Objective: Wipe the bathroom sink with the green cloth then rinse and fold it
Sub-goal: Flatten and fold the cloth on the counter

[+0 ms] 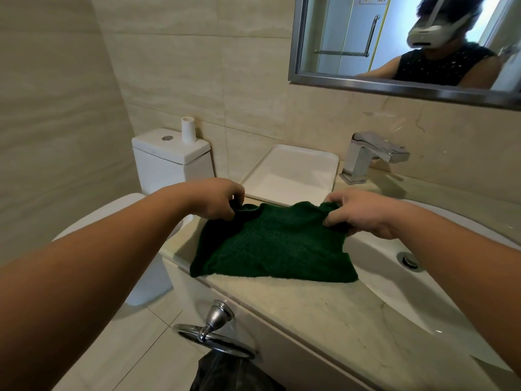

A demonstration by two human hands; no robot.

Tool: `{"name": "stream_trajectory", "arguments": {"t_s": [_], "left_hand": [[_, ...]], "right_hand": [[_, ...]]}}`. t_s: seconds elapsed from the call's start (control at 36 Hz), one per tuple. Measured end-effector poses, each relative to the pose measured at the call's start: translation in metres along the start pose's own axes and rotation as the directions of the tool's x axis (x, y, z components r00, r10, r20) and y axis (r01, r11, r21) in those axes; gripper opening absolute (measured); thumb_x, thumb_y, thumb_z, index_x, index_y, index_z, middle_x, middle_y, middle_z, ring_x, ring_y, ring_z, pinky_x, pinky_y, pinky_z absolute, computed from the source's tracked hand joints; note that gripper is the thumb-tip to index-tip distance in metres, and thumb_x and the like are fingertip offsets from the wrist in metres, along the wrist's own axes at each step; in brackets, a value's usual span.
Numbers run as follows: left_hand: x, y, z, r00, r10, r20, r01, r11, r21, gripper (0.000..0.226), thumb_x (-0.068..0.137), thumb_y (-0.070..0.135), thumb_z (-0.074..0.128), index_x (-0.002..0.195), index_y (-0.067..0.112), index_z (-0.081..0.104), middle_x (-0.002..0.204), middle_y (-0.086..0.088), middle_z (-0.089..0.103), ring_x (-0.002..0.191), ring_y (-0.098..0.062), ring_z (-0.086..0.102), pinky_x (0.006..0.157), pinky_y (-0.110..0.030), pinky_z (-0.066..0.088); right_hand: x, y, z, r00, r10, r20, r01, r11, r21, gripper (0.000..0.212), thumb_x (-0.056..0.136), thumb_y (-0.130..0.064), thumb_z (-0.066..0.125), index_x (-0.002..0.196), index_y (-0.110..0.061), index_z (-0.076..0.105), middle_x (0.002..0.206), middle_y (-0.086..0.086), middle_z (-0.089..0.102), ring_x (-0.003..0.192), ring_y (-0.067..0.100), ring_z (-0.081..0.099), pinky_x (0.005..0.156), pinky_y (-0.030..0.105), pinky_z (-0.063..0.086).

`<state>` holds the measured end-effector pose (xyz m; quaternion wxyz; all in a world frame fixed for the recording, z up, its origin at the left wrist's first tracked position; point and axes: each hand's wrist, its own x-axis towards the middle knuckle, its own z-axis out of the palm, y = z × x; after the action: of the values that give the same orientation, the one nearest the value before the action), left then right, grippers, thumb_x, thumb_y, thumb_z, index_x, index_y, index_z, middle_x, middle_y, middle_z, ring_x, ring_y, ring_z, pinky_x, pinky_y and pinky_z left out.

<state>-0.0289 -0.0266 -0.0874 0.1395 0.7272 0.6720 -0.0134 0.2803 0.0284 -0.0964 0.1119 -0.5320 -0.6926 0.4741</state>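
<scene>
The dark green cloth (270, 246) lies spread on the beige countertop (296, 303) left of the white sink basin (394, 277), its right edge hanging over the basin rim. My left hand (217, 198) pinches the cloth's far left corner. My right hand (358, 213) pinches the far right corner. Both corners are lifted slightly off the counter while the near edge rests flat.
A chrome faucet (369, 156) stands behind the basin, whose drain (408, 261) shows at right. A white tray (293, 173) sits on the counter behind the cloth. A toilet (169, 159) is at left, a towel ring (217, 331) below the counter, a mirror (406, 43) above.
</scene>
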Motion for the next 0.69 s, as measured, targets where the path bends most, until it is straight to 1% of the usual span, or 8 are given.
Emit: {"name": "stream_trajectory", "arguments": {"t_s": [0.14,0.22,0.28,0.36,0.44,0.53,0.58,0.69], "left_hand": [[-0.013,0.011,-0.031,0.999,0.004,0.055,0.001,0.995,-0.095,0.025,0.092,0.017,0.08,0.094,0.026,0.057,0.1,-0.008,0.068,0.075,-0.026,0.074,0.06,-0.031,0.059],[-0.029,0.029,-0.053,0.983,-0.008,0.184,0.037,0.987,-0.156,0.026,0.089,0.015,0.084,0.096,0.018,0.06,0.106,-0.015,0.071,0.083,-0.03,0.077,0.059,-0.029,0.06],[-0.041,0.047,-0.066,0.976,-0.016,0.216,0.022,0.999,-0.028,0.03,0.087,0.031,0.087,0.097,0.019,0.061,0.1,-0.006,0.071,0.08,-0.02,0.071,0.058,-0.026,0.056],[-0.051,0.074,-0.08,0.999,0.052,0.002,-0.052,0.992,0.111,0.064,0.08,0.06,0.084,0.126,0.022,0.059,0.117,0.006,0.066,0.1,-0.018,0.064,0.082,-0.031,0.053],[-0.055,0.096,-0.089,0.983,0.173,-0.057,-0.181,0.963,-0.2,0.093,0.077,0.059,0.087,0.154,0.03,0.044,0.144,0.008,0.062,0.127,-0.018,0.062,0.109,-0.043,0.052],[-0.056,0.106,-0.09,0.964,0.239,-0.119,-0.266,0.897,-0.354,0.051,0.084,0.043,0.087,0.13,0.028,0.069,0.116,0.006,0.079,0.107,-0.016,0.073,0.105,-0.046,0.055],[-0.052,0.105,-0.088,0.953,0.24,-0.185,-0.295,0.875,-0.384,0.026,0.089,0.034,0.084,0.111,0.023,0.077,0.102,0.0,0.081,0.097,-0.022,0.076,0.099,-0.047,0.059],[-0.047,0.095,-0.086,0.946,0.29,-0.143,-0.316,0.731,-0.605,0.016,0.098,0.013,0.073,0.113,0.012,0.078,0.103,-0.008,0.082,0.097,-0.026,0.079,0.085,-0.037,0.061]], "right_hand": [[-0.014,-0.019,-0.015,0.994,-0.104,-0.044,0.107,0.992,0.072,0.024,0.092,0.002,0.066,0.114,-0.009,0.066,0.112,0.021,0.072,0.1,0.033,0.074,0.078,0.041,0.064],[-0.028,-0.04,-0.025,0.974,-0.221,-0.053,0.225,0.971,0.078,0.026,0.09,0.007,0.065,0.11,-0.009,0.066,0.11,0.022,0.072,0.095,0.032,0.074,0.073,0.038,0.061],[-0.04,-0.057,-0.029,0.956,-0.291,-0.029,0.292,0.956,0.043,0.028,0.088,0.008,0.064,0.109,-0.011,0.066,0.104,0.016,0.074,0.088,0.026,0.074,0.069,0.032,0.058],[-0.056,-0.081,-0.031,0.92,-0.39,0.028,0.391,0.919,-0.047,0.031,0.085,0.012,0.062,0.109,-0.008,0.064,0.102,0.019,0.072,0.084,0.02,0.069,0.07,0.032,0.053],[-0.072,-0.104,-0.032,0.896,-0.438,0.068,0.444,0.884,-0.147,0.034,0.084,0.01,0.066,0.112,-0.007,0.059,0.1,0.023,0.069,0.084,0.022,0.066,0.072,0.039,0.052],[-0.08,-0.119,-0.031,0.872,-0.487,0.05,0.483,0.837,-0.257,0.037,0.077,0.002,0.074,0.103,-0.014,0.053,0.078,0.012,0.054,0.07,0.021,0.051,0.064,0.041,0.04],[-0.083,-0.122,-0.032,0.867,-0.498,0.03,0.485,0.825,-0.29,0.04,0.073,-0.003,0.077,0.1,-0.016,0.052,0.077,0.006,0.046,0.068,0.019,0.043,0.063,0.038,0.035],[-0.084,-0.118,-0.031,0.886,-0.462,-0.043,0.438,0.864,-0.249,0.035,0.079,-0.005,0.081,0.098,-0.015,0.054,0.074,0.003,0.05,0.062,0.012,0.046,0.058,0.031,0.035]]}}
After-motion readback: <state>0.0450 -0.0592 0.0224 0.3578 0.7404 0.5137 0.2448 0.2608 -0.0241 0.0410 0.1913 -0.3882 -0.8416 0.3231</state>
